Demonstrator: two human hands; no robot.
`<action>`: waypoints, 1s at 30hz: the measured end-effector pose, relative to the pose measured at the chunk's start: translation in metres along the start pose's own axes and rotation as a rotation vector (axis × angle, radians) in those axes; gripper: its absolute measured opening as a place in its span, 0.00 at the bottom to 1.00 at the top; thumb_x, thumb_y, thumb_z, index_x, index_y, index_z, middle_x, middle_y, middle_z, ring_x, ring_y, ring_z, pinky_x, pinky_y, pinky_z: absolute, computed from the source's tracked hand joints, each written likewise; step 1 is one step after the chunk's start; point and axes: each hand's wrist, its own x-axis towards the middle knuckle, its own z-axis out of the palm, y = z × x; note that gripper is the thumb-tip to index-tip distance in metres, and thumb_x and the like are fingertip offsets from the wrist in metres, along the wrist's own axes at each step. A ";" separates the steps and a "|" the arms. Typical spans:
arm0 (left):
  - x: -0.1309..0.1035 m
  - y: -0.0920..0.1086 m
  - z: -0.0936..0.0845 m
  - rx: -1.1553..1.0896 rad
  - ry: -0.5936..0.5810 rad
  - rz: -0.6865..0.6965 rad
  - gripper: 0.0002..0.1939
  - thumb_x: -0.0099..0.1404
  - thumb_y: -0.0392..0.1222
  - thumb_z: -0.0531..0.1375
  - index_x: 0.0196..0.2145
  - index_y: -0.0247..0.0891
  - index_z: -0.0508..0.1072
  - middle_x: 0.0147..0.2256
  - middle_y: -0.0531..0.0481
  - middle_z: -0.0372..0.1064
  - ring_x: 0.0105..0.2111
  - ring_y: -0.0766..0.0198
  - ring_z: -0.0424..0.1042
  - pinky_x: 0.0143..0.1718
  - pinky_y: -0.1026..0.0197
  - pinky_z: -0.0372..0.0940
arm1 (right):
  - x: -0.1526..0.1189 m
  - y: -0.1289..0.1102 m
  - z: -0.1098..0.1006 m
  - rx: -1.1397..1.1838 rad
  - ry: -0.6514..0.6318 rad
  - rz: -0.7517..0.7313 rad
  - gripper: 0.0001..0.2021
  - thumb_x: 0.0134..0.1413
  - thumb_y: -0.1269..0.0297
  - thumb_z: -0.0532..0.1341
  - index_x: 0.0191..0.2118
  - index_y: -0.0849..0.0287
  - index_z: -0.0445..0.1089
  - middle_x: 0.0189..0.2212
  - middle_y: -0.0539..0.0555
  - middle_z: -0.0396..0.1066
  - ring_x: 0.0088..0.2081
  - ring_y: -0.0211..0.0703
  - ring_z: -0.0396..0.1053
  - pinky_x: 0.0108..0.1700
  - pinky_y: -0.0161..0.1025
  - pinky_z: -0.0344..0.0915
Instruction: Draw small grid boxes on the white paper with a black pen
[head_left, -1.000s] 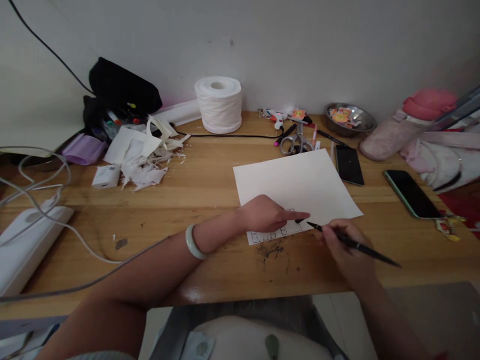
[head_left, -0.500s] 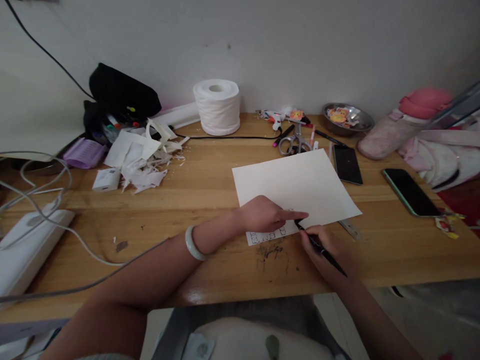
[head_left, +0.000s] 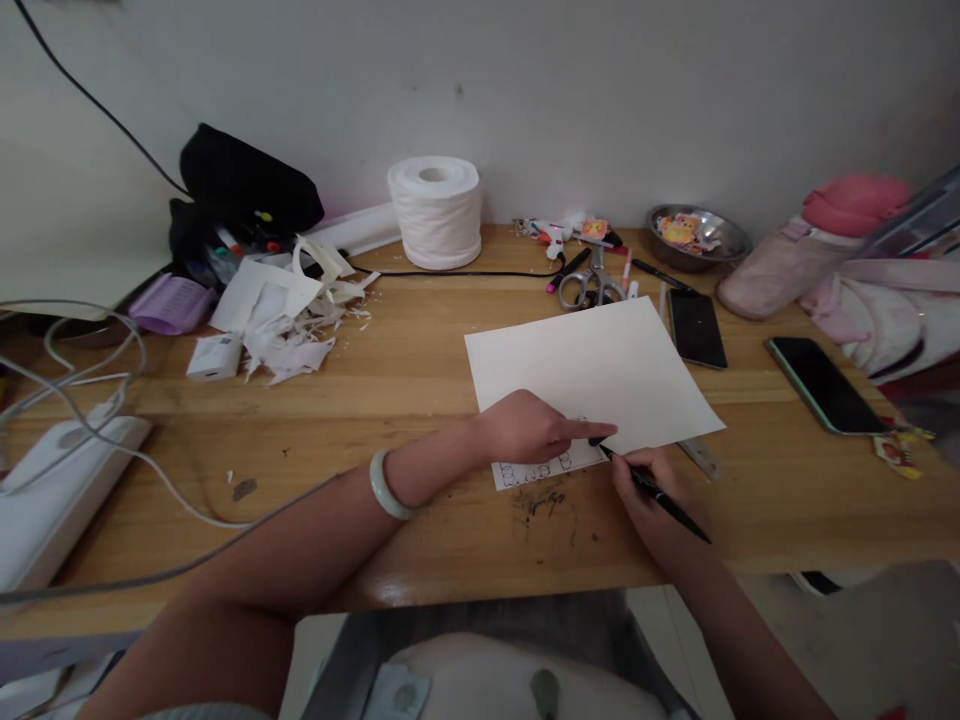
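A white sheet of paper (head_left: 577, 360) lies on the wooden table, with rows of small black outlines drawn along its lower left edge. Across that lower part rests my left hand (head_left: 521, 428), index finger stretched to the right and the other fingers curled, nothing visible in its grasp. A pale bangle (head_left: 386, 487) circles the left wrist. My right hand (head_left: 651, 495) grips a black pen (head_left: 667, 505), its tip at the paper's lower edge near the left index finger. Part of the drawing is hidden under the left hand. Dark scribbles mark the wood below the sheet.
Past the paper lie scissors (head_left: 592, 288), pens, a glue gun (head_left: 553, 240) and a metal bowl (head_left: 697, 238). Two phones (head_left: 825, 385) and a bottle (head_left: 795, 262) are on the right. Paper scraps (head_left: 289, 325), a tissue roll (head_left: 435, 215) and a power strip (head_left: 67, 490) stand left.
My right hand has shifted slightly to the right and down along with the pen. The left hand and the paper stay almost where they were.
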 end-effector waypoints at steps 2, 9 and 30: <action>0.000 0.000 0.001 0.000 0.000 0.000 0.27 0.61 0.37 0.47 0.58 0.52 0.48 0.19 0.59 0.64 0.17 0.72 0.58 0.20 0.67 0.44 | 0.003 -0.001 -0.002 -0.004 0.003 0.030 0.10 0.53 0.55 0.51 0.29 0.56 0.60 0.24 0.51 0.65 0.26 0.40 0.63 0.28 0.36 0.58; 0.000 0.000 -0.001 0.002 0.001 -0.003 0.27 0.61 0.38 0.47 0.58 0.53 0.48 0.20 0.58 0.65 0.18 0.71 0.59 0.20 0.67 0.45 | 0.009 -0.001 -0.007 0.009 -0.009 0.054 0.10 0.53 0.56 0.52 0.28 0.56 0.59 0.25 0.50 0.65 0.28 0.40 0.64 0.29 0.35 0.59; -0.001 0.000 0.000 -0.008 0.022 0.007 0.28 0.61 0.37 0.47 0.57 0.55 0.47 0.19 0.59 0.64 0.17 0.70 0.60 0.19 0.66 0.42 | -0.001 0.000 -0.006 -0.085 -0.099 -0.267 0.08 0.55 0.63 0.50 0.39 0.55 0.63 0.34 0.53 0.70 0.35 0.42 0.68 0.39 0.39 0.63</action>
